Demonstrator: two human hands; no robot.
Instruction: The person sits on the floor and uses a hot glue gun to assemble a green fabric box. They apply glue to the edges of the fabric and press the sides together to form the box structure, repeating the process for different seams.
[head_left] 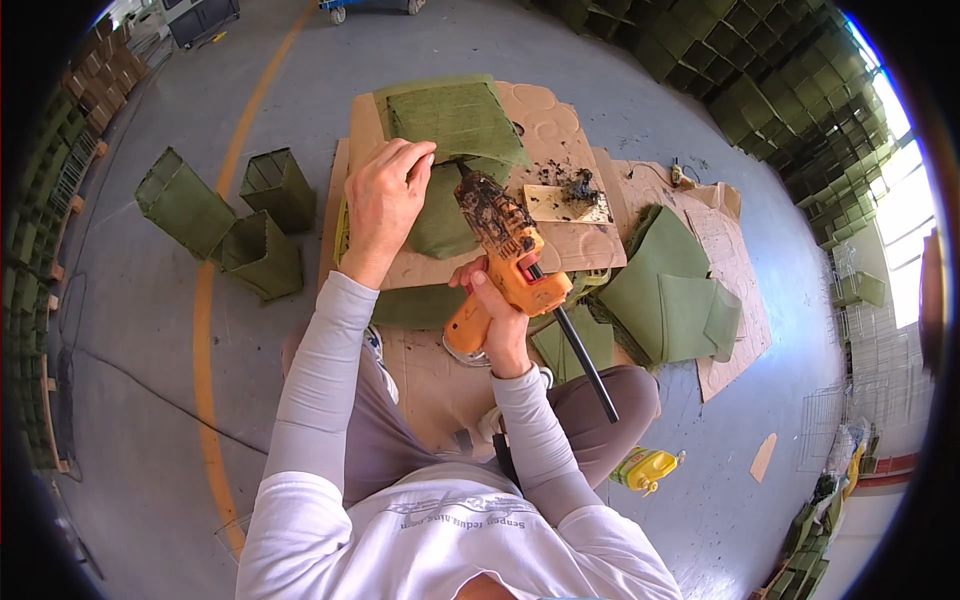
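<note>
My right hand [497,318] grips an orange hot glue gun [520,275] around its handle. Black residue coats the gun's front, and a long black glue stick [587,364] juts from its back. The nozzle points at the edge of a green fabric piece [448,112] lying on cardboard. Beside the nozzle, my left hand [385,205] is closed in a pinch at that same edge, its fingertips partly hiding the fabric between them. A lower green fabric panel [445,222] lies just below the seam, partly behind the glue gun.
A small board [548,205] with black glue lumps sits on the cardboard [560,130]. Loose green sheets [660,300] lie to the right. Several square green fabric boxes [262,255] stand on the floor at left. A yellow jug [645,468] is near my right knee. Stacked green boxes [730,90] line the far right.
</note>
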